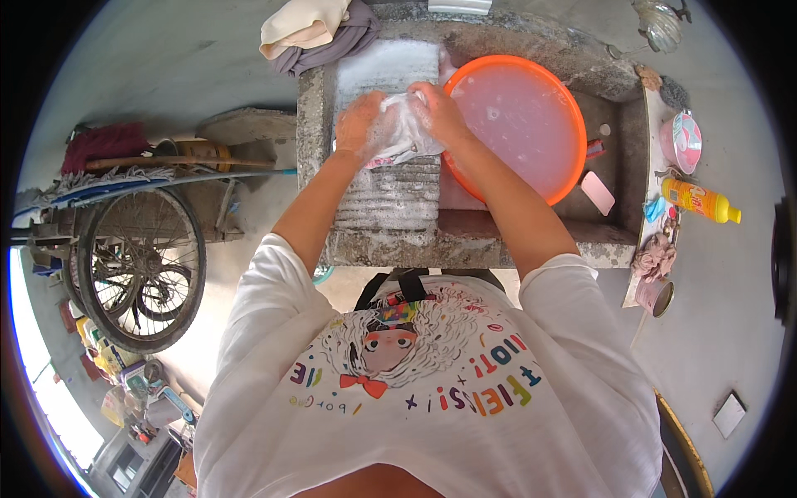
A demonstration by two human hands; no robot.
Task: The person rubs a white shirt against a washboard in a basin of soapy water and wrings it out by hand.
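Observation:
A wet, soapy white cloth [402,131] lies bunched on the ridged concrete washboard [386,203], with a bit of pink showing at its lower edge. My left hand [360,124] is closed on its left side, foam covering part of the fingers. My right hand [437,114] grips the upper right part of the cloth, fingers curled in. White suds coat the washboard beyond and below the cloth. Just right of my right hand stands an orange basin [521,124] full of cloudy, soapy water.
Right of the basin, a pink bar [598,193] lies in the concrete sink [623,158]. A yellow bottle [700,200], a pink bowl [682,143] and a scrunched cloth [655,256] sit along the right ledge. Folded cloths [322,37] rest at the far left corner. A bicycle wheel [142,270] stands left.

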